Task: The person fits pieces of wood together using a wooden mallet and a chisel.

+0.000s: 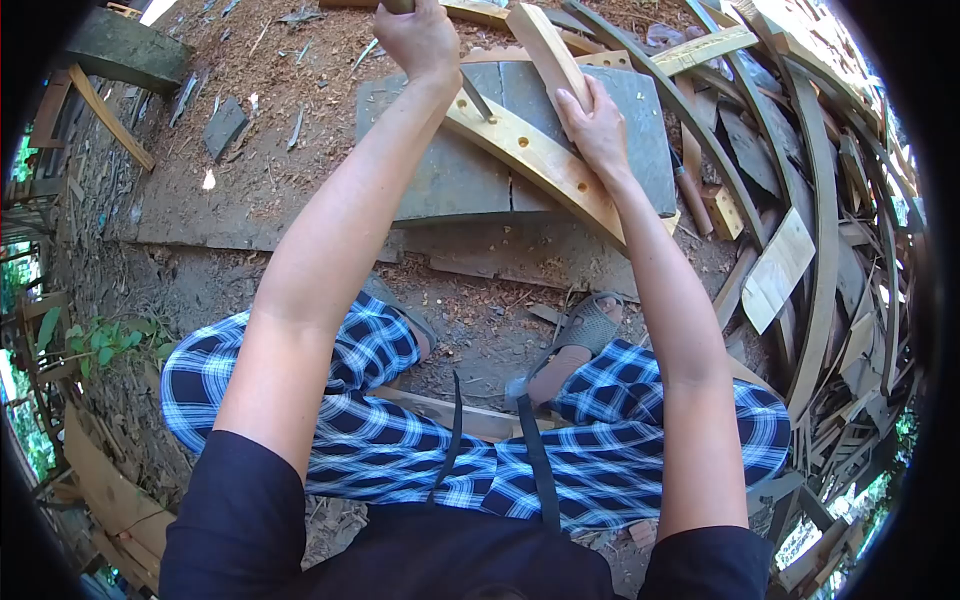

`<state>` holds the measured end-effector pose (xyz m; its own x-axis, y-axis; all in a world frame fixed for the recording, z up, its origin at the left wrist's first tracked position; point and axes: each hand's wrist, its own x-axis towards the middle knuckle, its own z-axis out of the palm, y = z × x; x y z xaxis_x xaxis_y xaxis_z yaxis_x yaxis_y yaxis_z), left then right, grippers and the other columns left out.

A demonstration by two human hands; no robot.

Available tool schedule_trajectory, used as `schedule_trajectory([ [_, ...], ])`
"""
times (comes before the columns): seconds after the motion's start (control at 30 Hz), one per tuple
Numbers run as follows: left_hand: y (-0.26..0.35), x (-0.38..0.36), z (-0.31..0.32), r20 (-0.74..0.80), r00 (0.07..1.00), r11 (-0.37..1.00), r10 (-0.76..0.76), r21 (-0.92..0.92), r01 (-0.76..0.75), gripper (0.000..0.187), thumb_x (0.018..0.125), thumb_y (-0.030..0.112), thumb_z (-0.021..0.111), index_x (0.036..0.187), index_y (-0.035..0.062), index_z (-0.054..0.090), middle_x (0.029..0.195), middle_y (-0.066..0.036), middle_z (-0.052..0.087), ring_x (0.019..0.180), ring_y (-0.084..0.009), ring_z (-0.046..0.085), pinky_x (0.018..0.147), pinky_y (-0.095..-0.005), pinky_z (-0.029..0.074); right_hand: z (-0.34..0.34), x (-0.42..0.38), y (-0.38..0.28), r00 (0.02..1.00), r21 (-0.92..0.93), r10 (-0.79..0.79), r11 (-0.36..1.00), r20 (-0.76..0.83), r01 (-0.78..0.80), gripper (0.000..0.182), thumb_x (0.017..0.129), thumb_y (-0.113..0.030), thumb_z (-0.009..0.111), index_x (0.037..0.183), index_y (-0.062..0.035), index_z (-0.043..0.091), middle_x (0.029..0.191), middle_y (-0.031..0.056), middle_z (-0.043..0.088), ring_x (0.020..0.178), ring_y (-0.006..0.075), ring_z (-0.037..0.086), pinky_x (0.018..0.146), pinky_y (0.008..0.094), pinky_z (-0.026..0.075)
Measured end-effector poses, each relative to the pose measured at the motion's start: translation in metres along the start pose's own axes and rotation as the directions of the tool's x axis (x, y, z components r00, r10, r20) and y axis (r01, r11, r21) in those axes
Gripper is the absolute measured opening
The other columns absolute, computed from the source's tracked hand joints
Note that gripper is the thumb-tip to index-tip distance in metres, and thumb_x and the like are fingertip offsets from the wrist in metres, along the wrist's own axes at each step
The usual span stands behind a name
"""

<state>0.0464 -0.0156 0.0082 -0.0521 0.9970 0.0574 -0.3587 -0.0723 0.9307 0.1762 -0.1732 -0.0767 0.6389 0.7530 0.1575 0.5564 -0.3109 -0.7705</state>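
My left hand (418, 42) is closed around the handle of a chisel (478, 100), near the top of the view. The chisel's metal blade slants down to a pale wooden bar (550, 160), its tip at one of several round holes along the bar. The bar lies diagonally across a grey block (430, 185). To the right, my right hand (598, 125) grips the near end of a thick wooden stick (545, 45), which points up and away. That stick is held above the block, apart from the chisel.
Wood shavings cover the ground at upper left around a dark slate-like offcut (225, 128). On the right lie a wooden-handled tool (690, 195), a small holed wood block (722, 210) and a heap of long strips (815, 200). My sandalled foot (590, 330) is close to the block.
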Motion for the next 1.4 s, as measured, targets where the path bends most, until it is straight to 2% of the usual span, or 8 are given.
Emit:
schedule_trajectory([
  [0.43, -0.001, -0.031, 0.01, 0.071, 0.855, 0.823, 0.514, 0.241, -0.515, 0.032, 0.094, 0.027, 0.07, 0.084, 0.0011, 0.053, 0.068, -0.001, 0.047, 0.06, -0.012, 0.046, 0.055, -0.0318, 0.04, 0.0, 0.001, 0.002, 1.0, 0.008, 0.013, 1.0, -0.001, -0.013, 0.062, 0.087, -0.046, 0.065, 0.133, -0.0056, 0.054, 0.115, 0.0234, 0.067, 0.106, 0.039, 0.066, 0.094, 0.0444, 0.05],
  [0.7, -0.003, -0.01, -0.005, -0.026, 0.903, 0.87, 0.429, 0.28, -0.405, 0.028, 0.095, 0.026, 0.067, 0.088, 0.0053, 0.05, 0.065, 0.002, 0.044, 0.054, -0.0098, 0.045, 0.048, -0.0296, 0.038, 0.002, 0.0, 0.005, 1.0, 0.02, 0.001, 1.0, -0.008, -0.001, 0.064, 0.087, -0.047, 0.064, 0.134, -0.0048, 0.054, 0.114, 0.0233, 0.068, 0.107, 0.0386, 0.065, 0.094, 0.0443, 0.05],
  [0.83, -0.003, -0.008, -0.007, -0.055, 0.996, 0.997, 0.07, -0.011, -0.071, 0.025, 0.096, 0.024, 0.066, 0.094, 0.0075, 0.047, 0.063, 0.004, 0.041, 0.042, -0.0068, 0.039, 0.034, -0.0258, 0.028, -0.001, -0.001, 0.004, 1.0, 0.03, 0.005, 1.0, 0.003, -0.005, 0.063, 0.088, -0.047, 0.063, 0.134, -0.0059, 0.054, 0.114, 0.023, 0.068, 0.106, 0.0387, 0.066, 0.093, 0.0443, 0.05],
  [0.93, -0.015, -0.001, -0.005, -0.097, 0.964, 0.969, 0.246, 0.062, -0.241, 0.025, 0.096, 0.024, 0.066, 0.093, 0.0057, 0.05, 0.064, 0.003, 0.045, 0.043, -0.0073, 0.04, 0.034, -0.0269, 0.029, 0.0, 0.0, 0.004, 1.0, 0.031, 0.002, 1.0, 0.015, -0.003, 0.063, 0.087, -0.047, 0.063, 0.134, -0.0059, 0.054, 0.115, 0.023, 0.068, 0.106, 0.039, 0.066, 0.093, 0.0443, 0.05],
  [1.0, -0.029, 0.005, -0.007, 0.035, 0.729, 0.686, 0.684, 0.31, -0.658, 0.026, 0.094, 0.024, 0.068, 0.092, 0.0031, 0.053, 0.066, 0.001, 0.05, 0.047, -0.0112, 0.046, 0.041, -0.0293, 0.037, 0.001, 0.001, 0.005, 1.0, 0.022, -0.008, 1.0, 0.013, 0.008, 0.063, 0.087, -0.047, 0.063, 0.134, -0.0057, 0.054, 0.115, 0.0231, 0.067, 0.106, 0.0391, 0.065, 0.093, 0.0442, 0.05],
  [1.17, -0.006, -0.034, 0.003, 0.051, 0.821, 0.799, 0.569, 0.202, -0.567, 0.031, 0.092, 0.028, 0.071, 0.089, 0.0022, 0.056, 0.067, -0.001, 0.053, 0.057, -0.0139, 0.051, 0.054, -0.0322, 0.043, 0.0, 0.002, 0.005, 1.0, 0.049, 0.025, 0.998, -0.004, -0.025, 0.061, 0.086, -0.043, 0.066, 0.132, -0.0044, 0.055, 0.114, 0.0246, 0.067, 0.107, 0.0389, 0.065, 0.094, 0.0436, 0.049],
  [1.33, 0.009, -0.067, 0.006, 0.159, 0.804, 0.78, 0.572, 0.198, -0.594, 0.025, 0.091, 0.023, 0.07, 0.096, 0.0018, 0.058, 0.073, -0.012, 0.067, 0.064, -0.0261, 0.068, 0.062, -0.0357, 0.052, -0.045, 0.027, -0.062, 0.989, 0.274, 0.141, 0.951, 0.037, -0.146, 0.054, 0.087, -0.036, 0.067, 0.124, 0.0014, 0.061, 0.104, 0.0183, 0.07, 0.085, 0.0227, 0.069, 0.071, 0.0354, 0.056],
  [1.4, 0.007, -0.075, 0.011, 0.192, 0.805, 0.778, 0.562, 0.206, -0.593, 0.022, 0.089, 0.02, 0.071, 0.095, 0.0033, 0.057, 0.075, -0.014, 0.068, 0.066, -0.0264, 0.07, 0.062, -0.0351, 0.052, -0.079, 0.048, -0.11, 0.959, 0.33, -0.218, 0.905, -0.181, 0.268, 0.046, 0.092, -0.035, 0.067, 0.124, -0.0014, 0.061, 0.093, 0.0099, 0.07, 0.074, 0.0113, 0.062, 0.06, 0.0253, 0.048],
])
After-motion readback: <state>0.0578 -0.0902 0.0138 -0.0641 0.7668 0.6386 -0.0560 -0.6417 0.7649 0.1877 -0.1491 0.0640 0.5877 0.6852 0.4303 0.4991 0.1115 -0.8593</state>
